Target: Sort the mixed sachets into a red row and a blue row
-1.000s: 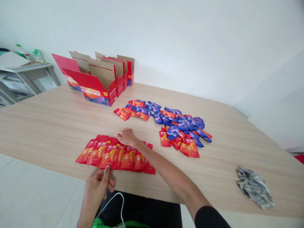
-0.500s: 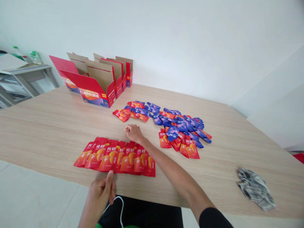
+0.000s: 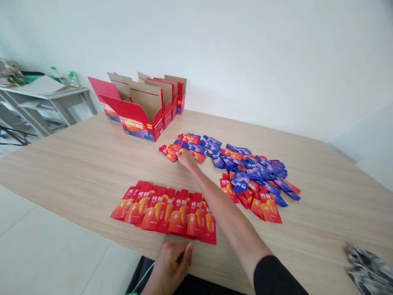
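My right hand (image 3: pixel 185 157) reaches across the table to a small heap of pouches. Its fingers are closed at the right edge of a red pouch (image 3: pixel 170 152), which lies on the table. Blue pouches (image 3: pixel 211 143) and other red ones lie just beyond that hand. My left hand (image 3: pixel 173 262) rests near the front edge with its fingers curled in and nothing visible in them. Right above it lies an overlapping row of red pouches (image 3: pixel 153 209), printed with orange fruit. My right forearm covers part of the view beside the row's right end.
Open red cartons (image 3: pixel 138 123) stand at the back left by the wall. A larger mixed pile of blue and red pouches (image 3: pixel 254 174) spreads right of my forearm. A crumpled striped cloth (image 3: pixel 370 268) lies at the far right. A side desk (image 3: pixel 46 94) stands beyond the table's left end.
My right hand has moved forward from the bare table to the red pouch in the small heap. My left hand has shifted right along the row, its fingers curled. The view has swung left.
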`<state>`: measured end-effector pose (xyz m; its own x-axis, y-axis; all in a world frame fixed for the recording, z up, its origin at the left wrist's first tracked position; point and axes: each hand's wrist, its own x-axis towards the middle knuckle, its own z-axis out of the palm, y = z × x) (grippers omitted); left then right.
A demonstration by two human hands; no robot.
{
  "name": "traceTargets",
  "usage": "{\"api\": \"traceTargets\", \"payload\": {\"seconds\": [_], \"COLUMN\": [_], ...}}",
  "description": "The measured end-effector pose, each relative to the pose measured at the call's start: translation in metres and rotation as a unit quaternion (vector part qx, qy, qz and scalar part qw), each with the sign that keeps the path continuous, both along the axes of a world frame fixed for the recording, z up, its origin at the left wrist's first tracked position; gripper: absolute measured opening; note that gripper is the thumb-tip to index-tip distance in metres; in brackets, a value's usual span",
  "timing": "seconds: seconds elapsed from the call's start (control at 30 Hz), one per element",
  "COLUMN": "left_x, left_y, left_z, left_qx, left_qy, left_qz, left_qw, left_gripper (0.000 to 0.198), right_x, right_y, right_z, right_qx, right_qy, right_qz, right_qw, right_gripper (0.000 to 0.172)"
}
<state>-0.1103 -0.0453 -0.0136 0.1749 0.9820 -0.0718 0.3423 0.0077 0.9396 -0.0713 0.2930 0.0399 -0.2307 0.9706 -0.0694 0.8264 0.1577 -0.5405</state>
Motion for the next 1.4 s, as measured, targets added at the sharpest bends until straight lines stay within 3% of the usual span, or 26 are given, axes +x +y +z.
{"api": "traceTargets", "payload": {"seconds": [0.2,0.37,0.47,0.57,0.7,0.8,0.9,1.03,1.2,1.3,1.4], "left_x": [-0.003,-0.001,0.004,0.013,0.027,0.038,0.046,0.043,0.022,0.016,0.016], "left_y": [0.0,0.001,0.002,0.005,0.008,0.006,0.003,-0.002,-0.006,-0.01,-0.013], "left_z": [0.004,0.005,0.011,0.023,0.038,0.038,0.032,0.026,0.026,0.027,0.03], "left_qx": [-0.02,-0.032,-0.042,-0.061,-0.104,-0.115,-0.102,-0.097,-0.1,-0.095,-0.093], "left_qy": [-0.03,-0.045,-0.096,-0.175,-0.207,-0.194,-0.198,-0.183,-0.136,-0.113,-0.099], "left_qz": [0.002,0.034,0.087,0.156,0.179,0.174,0.192,0.22,0.15,0.133,0.133], "left_qw": [0.999,0.998,0.991,0.97,0.956,0.959,0.956,0.953,0.974,0.98,0.982], "left_gripper": [0.065,0.07,0.071,0.067,0.089,0.077,0.065,0.064,0.057,0.052,0.048], "right_x": [0.011,0.04,0.073,0.11,0.143,0.152,0.155,0.162,0.154,0.141,0.132], "right_y": [0.0,-0.029,-0.066,-0.119,-0.194,-0.237,-0.26,-0.26,-0.225,-0.208,-0.204], "right_z": [0.002,0.014,0.018,0.017,0.012,0.008,0.008,0.012,0.019,0.024,0.028], "right_qx": [-0.022,-0.038,-0.077,-0.151,-0.222,-0.266,-0.272,-0.254,-0.273,-0.31,-0.314], "right_qy": [0.025,0.082,0.156,0.3,0.385,0.405,0.409,0.394,0.396,0.407,0.397], "right_qz": [0.035,0.069,0.073,0.082,0.094,0.094,0.097,0.119,0.11,0.088,0.079], "right_qw": [0.999,0.994,0.982,0.938,0.891,0.87,0.865,0.875,0.87,0.855,0.859], "right_gripper": [0.019,0.026,0.022,0.019,0.038,0.048,0.049,0.047,0.059,0.056,0.05]}}
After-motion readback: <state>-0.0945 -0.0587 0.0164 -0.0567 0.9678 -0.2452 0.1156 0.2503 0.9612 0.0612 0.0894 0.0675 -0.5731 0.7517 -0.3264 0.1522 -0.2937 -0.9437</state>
